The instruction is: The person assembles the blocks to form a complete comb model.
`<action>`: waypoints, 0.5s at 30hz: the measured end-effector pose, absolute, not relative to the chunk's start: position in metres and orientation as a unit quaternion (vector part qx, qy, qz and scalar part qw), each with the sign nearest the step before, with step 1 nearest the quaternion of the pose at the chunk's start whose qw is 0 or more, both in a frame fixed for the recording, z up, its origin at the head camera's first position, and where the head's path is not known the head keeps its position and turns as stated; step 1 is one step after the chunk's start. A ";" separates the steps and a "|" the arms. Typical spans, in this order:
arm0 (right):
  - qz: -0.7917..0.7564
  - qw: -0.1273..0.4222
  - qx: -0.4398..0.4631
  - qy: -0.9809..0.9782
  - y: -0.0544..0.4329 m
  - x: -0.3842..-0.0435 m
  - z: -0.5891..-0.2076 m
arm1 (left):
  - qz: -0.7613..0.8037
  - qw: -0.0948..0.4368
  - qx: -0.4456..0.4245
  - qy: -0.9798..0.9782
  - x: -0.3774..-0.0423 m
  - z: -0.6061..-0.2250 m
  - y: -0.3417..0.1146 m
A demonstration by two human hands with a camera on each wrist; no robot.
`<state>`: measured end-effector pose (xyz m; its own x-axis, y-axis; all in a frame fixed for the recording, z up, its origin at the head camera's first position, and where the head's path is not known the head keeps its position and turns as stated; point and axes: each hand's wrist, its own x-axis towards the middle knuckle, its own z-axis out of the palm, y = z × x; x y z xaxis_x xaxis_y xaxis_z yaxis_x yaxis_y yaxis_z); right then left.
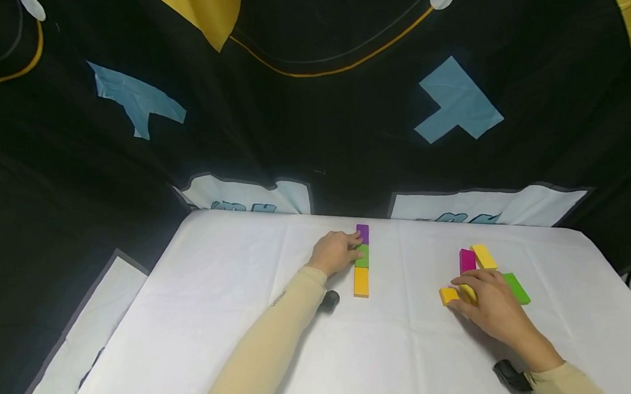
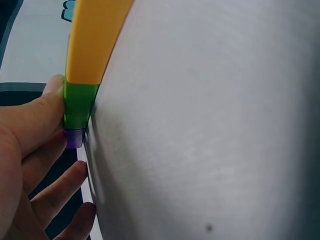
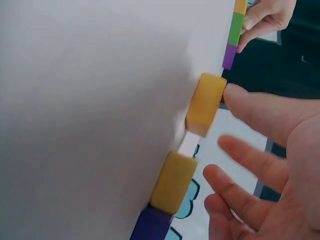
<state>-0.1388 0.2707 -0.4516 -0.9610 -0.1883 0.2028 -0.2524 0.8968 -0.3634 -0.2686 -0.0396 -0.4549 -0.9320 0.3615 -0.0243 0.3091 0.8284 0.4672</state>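
Observation:
My left hand [image 1: 335,253] rests at the left side of a row of three blocks. Its thumb and index fingertips touch the green block [image 1: 362,256] and the purple block [image 1: 363,233]; the yellow block [image 1: 361,283] forms the near end. In the left wrist view, that hand's other fingers are spread apart. Over on the right, my right hand [image 1: 490,304] hovers low with loose fingers, its thumb tip right at a small yellow block [image 3: 206,104]. A second yellow block [image 3: 175,182] lies partly beneath the hand, as the head view shows.
Beyond the right hand lie a magenta block [image 1: 467,260], another yellow block [image 1: 483,256] and a green block [image 1: 516,288]. White cloth covers the table [image 1: 217,275]. A black curtain [image 1: 317,130] with blue and yellow patches hangs along the table's far edge.

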 end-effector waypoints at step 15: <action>0.139 0.065 0.075 -0.985 0.246 -0.136 -0.449 | 0.236 0.051 0.180 0.953 -0.269 -0.457 -0.039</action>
<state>-0.1363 0.2465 -0.4490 -0.9803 -0.1294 0.1493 -0.1656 0.9502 -0.2640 -0.2693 -0.0393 -0.4570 -0.9299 0.3678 -0.0113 0.3200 0.8234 0.4686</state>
